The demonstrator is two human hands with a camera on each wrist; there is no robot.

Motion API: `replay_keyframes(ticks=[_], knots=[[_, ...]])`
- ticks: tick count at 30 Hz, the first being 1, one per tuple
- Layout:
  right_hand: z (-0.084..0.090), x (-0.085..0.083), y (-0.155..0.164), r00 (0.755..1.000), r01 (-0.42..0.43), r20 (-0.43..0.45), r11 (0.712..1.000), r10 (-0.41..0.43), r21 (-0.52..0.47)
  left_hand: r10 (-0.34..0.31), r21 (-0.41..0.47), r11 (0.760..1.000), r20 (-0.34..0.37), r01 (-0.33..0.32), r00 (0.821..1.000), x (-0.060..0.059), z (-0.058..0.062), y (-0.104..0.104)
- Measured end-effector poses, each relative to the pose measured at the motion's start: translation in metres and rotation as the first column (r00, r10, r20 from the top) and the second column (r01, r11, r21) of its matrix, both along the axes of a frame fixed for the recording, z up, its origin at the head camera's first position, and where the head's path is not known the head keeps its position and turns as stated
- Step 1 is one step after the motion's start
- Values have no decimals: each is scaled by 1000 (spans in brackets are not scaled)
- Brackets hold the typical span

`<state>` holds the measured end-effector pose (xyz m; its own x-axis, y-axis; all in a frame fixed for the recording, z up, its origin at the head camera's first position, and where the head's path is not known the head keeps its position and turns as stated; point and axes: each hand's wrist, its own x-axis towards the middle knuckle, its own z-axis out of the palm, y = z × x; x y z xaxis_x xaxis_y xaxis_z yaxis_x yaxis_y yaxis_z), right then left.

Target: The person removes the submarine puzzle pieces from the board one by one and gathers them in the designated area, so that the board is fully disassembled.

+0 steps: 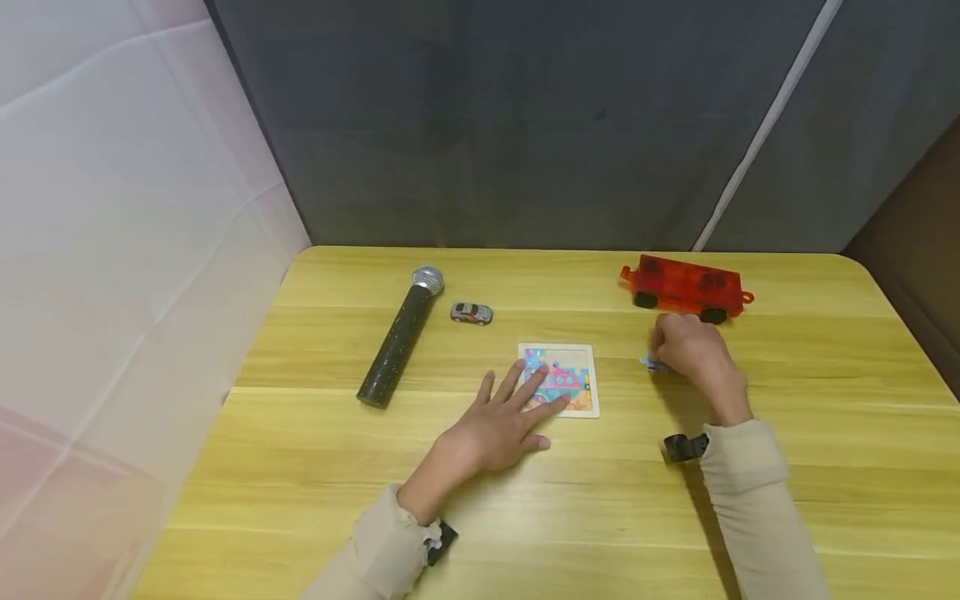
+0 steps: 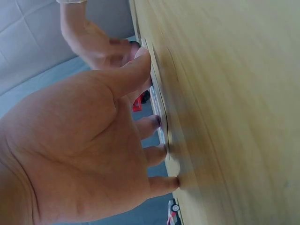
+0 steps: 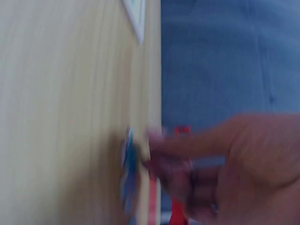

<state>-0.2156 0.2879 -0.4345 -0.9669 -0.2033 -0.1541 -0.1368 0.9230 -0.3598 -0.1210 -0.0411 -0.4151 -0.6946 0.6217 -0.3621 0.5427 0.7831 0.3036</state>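
Observation:
A small square puzzle board [image 1: 581,367] with a colourful picture lies mid-table. My left hand [image 1: 525,400] rests flat on its left part, fingers straight and spread; the left wrist view shows this left hand [image 2: 146,136] pressing its fingertips against the puzzle board [image 2: 161,123]. To the right, my right hand [image 1: 666,354] curls over a small blue puzzle piece [image 1: 649,362] lying on the wood. In the blurred right wrist view the right hand [image 3: 154,157] pinches the blue puzzle piece [image 3: 129,168] with its fingertips.
A red translucent toy truck [image 1: 686,288] stands just behind the right hand. A black microphone [image 1: 400,336] lies at the left with a small grey toy car [image 1: 471,312] beside it. The wooden table [image 1: 600,517] meets a grey curtain behind and a white sheet on the left.

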Motion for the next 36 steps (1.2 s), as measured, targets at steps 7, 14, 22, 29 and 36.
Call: replay_keyframes(ticks=[7,14,22,29,36], knots=[[37,23,-93,934,-357,-97,912,344,-202,5,-28,1000,18,-5,1000,-1,2,4],[32,28,-120,933,-357,-35,916,357,-182,34,-58,998,29,-32,999,3,7,10],[29,33,-126,952,-307,-70,937,299,-170,31,-84,996,10,-30,999,5,9,9],[21,35,-141,981,-183,-106,958,162,-220,31,-91,995,-2,-31,1000,6,9,10],[18,30,-143,990,-116,-118,936,81,-331,36,-92,995,-5,-36,999,7,9,9]])
